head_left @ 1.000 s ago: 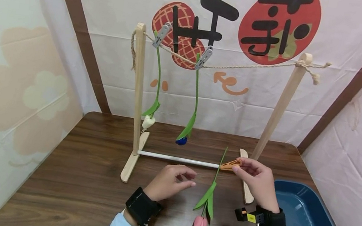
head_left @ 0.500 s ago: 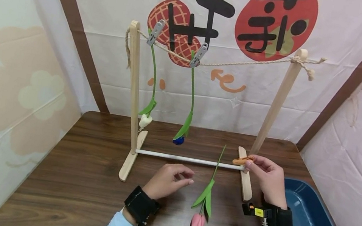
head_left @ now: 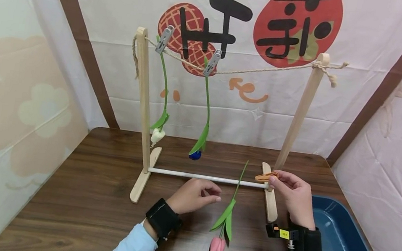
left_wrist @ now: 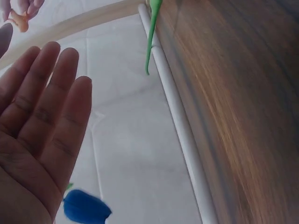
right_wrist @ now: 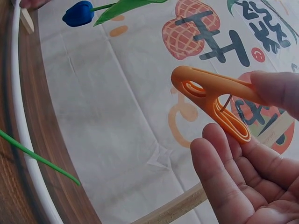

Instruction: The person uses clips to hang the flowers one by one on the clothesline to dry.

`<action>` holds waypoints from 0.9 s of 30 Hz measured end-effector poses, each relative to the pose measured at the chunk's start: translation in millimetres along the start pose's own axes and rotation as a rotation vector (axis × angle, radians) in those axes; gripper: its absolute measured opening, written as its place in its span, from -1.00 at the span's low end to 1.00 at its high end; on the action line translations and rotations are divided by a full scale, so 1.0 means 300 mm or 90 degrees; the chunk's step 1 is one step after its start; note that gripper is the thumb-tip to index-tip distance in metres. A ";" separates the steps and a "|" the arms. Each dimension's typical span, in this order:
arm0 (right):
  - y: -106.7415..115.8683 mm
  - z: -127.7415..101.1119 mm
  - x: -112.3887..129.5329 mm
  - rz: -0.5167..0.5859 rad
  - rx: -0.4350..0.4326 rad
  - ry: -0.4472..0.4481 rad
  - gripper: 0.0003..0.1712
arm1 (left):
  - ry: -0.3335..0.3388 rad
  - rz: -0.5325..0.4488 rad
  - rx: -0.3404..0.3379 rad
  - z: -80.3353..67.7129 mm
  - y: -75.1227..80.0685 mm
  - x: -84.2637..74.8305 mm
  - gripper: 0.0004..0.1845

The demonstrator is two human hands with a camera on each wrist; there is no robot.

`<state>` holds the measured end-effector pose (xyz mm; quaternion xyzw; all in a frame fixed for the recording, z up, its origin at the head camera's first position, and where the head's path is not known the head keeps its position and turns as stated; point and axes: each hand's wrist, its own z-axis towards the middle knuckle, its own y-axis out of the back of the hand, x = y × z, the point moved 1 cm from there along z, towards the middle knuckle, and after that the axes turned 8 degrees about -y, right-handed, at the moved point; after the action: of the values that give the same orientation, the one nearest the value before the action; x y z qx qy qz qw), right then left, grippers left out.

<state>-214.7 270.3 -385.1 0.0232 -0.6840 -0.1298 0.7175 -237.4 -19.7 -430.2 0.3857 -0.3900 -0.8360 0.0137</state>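
My right hand (head_left: 293,197) pinches an orange clothespin (right_wrist: 210,95) by its handle ends, thumb on one side and fingers on the other, over the right foot of a wooden rack. My left hand (head_left: 193,195) hovers above the table with fingers loosely bent and nothing in them. Between the hands a pink tulip (head_left: 217,247) lies on the table, its green stem crossing the rack's white bar (head_left: 209,178). From the rope (head_left: 261,70) hang a white tulip (head_left: 157,136) and a blue tulip (head_left: 195,155), heads down, each held by a grey clothespin (head_left: 212,62).
Two wooden posts (head_left: 301,113) carry the rope, standing on flat feet (head_left: 145,177). A dark blue tray (head_left: 345,246) sits at the right, beside my right forearm. A printed white cloth (head_left: 186,119) hangs behind the table (head_left: 71,210).
The right hand has moved right with the orange clothespin, away from the pink tulip's stem, then stayed nearly still. The left hand has barely moved. The head view has shifted slightly.
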 end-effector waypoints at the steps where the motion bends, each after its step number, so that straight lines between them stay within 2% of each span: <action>1: 0.001 0.002 0.001 0.003 0.003 0.002 -0.54 | 0.007 -0.001 0.013 0.012 0.000 0.004 -0.79; 7: 0.005 0.004 0.010 0.009 0.014 0.004 -0.52 | 0.058 0.004 0.096 0.075 -0.023 0.031 -0.78; 12: 0.009 -0.005 0.019 0.018 0.010 -0.006 -0.50 | 0.096 0.031 0.136 0.123 -0.056 0.056 -0.80; 19: 0.009 -0.017 0.028 0.016 0.001 -0.012 -0.50 | 0.156 0.054 0.163 0.174 -0.103 0.078 -0.80; 27: 0.000 -0.025 0.035 0.021 0.000 -0.009 -0.53 | 0.220 0.042 0.178 0.198 -0.150 0.098 -0.76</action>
<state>-206.9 267.0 -375.3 0.0109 -0.6893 -0.1181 0.7147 -284.5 40.2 -455.1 0.5083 -0.5062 -0.6945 0.0542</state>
